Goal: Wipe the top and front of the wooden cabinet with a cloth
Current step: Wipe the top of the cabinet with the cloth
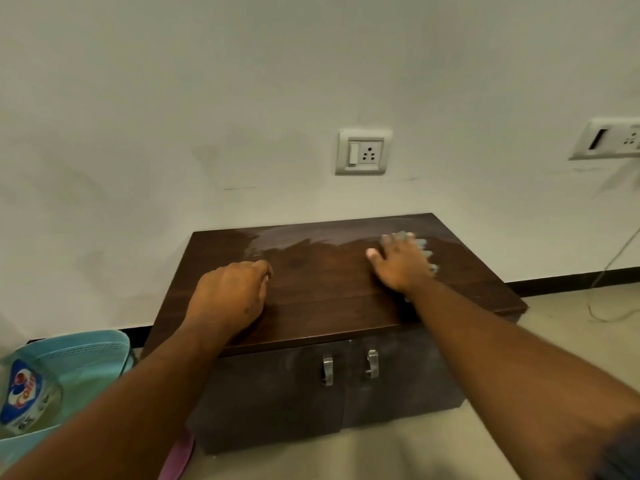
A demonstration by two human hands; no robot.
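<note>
Pressing a grey cloth down on the far right part of the wooden cabinet's top with the right hand, palm flat and fingers spread, so that only the cloth's edges show past the fingertips. Resting the left hand on the near left part of the same top, well apart from the cloth, fingers curled into a fist and holding nothing. Showing a pale sheen across the far strip of the top, from its left part up to the cloth.

Below the top, on the near front: two doors, each with a metal handle, the pair side by side at the middle seam; partly crossed by both forearms.

Behind, on the far wall above the cabinet: a switch-and-socket plate. Further right: a second plate, cut by the frame edge, and under it a thin cable trailing to the floor.

On the floor, near left, just beside the cabinet: a light blue plastic basket with a printed packet inside. Near the cabinet's front left corner: a pink object, too hidden to identify.
</note>
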